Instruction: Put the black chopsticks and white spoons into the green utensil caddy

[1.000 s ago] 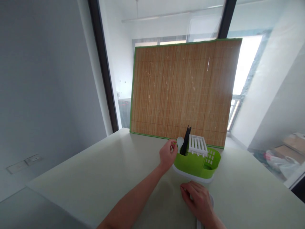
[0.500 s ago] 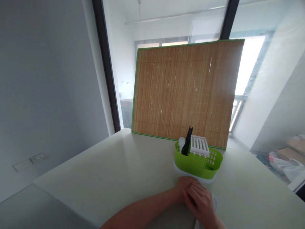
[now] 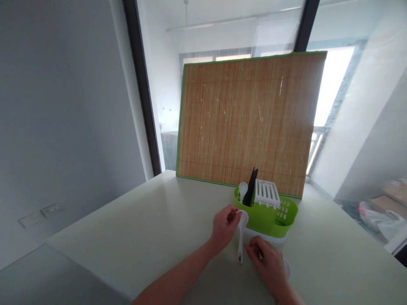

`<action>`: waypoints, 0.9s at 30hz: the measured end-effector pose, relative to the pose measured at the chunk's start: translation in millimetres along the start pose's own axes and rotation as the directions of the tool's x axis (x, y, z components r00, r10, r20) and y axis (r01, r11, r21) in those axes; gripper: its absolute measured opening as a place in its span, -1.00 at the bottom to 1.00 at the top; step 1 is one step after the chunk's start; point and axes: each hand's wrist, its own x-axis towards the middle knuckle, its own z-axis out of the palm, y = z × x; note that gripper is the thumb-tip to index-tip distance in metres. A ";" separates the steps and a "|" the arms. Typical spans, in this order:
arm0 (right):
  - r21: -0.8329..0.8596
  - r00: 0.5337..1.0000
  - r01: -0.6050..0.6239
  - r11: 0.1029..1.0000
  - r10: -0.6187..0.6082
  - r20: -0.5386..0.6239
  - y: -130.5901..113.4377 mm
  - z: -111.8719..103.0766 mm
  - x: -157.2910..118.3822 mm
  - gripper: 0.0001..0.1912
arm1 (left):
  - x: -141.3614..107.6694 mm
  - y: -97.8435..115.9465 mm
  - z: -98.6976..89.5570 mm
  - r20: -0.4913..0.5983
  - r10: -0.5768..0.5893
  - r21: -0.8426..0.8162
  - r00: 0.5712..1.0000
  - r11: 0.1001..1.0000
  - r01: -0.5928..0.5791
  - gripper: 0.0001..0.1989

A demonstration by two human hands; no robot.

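Left grip (image 3: 223,227) pinches white soup spoon (image 3: 241,238) by its bowl; right grip (image 3: 269,263), near its handle, cannot be determined. Green utensil caddy (image 3: 261,219) stands toward counter's (image 3: 152,237) far edge.

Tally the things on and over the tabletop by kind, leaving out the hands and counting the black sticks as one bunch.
White spoons: 2 (one in the left hand)
Bunch of black sticks: 1
Green caddy: 1
White slotted rack: 1
Upright slatted mat: 1
Pale thing partly hidden by the right hand: 1
Total: 7
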 end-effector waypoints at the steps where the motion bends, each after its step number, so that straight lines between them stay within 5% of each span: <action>1: 0.015 0.999 -0.043 0.999 0.043 0.024 2.1 2.4 0.0 -0.76 | -1.0 1.7 -3.5 -0.036 0.004 -0.030 0.999 1.000 -0.005 -0.79; 5: 0.046 0.983 -0.127 0.991 0.119 0.140 7.5 7.7 1.1 -0.61 | -9.3 2.0 -5.3 -0.076 0.032 -0.072 0.997 0.997 -0.038 -0.83; 12: 0.069 0.955 -0.075 0.995 0.052 0.293 -1.7 3.5 3.4 -0.75 | -15.6 1.0 -4.0 -0.058 0.102 -0.021 0.993 0.994 -0.103 -0.84; 23: -0.001 0.956 -0.003 1.000 0.003 0.294 -2.8 5.2 1.4 -0.74 | -18.1 5.0 -7.6 -0.020 0.145 0.057 0.989 0.988 -0.144 -0.80; 27: -0.016 0.955 0.037 0.999 -0.031 0.296 -1.8 4.4 1.0 -0.79 | -10.5 8.2 -12.8 -0.032 0.266 0.104 0.964 0.960 -0.261 -0.82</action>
